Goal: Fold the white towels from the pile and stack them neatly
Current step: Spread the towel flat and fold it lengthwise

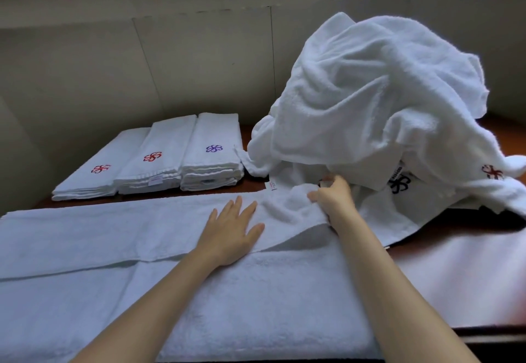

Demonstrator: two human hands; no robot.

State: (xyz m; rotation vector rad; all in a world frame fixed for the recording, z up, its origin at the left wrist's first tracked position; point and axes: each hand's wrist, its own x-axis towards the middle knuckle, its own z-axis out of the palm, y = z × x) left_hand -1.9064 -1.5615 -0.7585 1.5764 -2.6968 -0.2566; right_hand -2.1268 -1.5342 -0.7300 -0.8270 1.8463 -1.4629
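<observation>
Both towel (pixel 199 291) ends cut off

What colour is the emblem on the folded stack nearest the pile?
Purple, a pinwheel-like emblem on the rightmost folded stack, clearest in the head view.

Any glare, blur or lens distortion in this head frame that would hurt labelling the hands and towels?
Head view: wide-angle bending curves the wall lines and the towel being folded; soft, dim light with a bluish cast; a pink blown-out sheen on the table at right; left hand and right hand reasonably sharp; the towel pile has slightly soft edges; logos on the folded stacks legible.
</observation>
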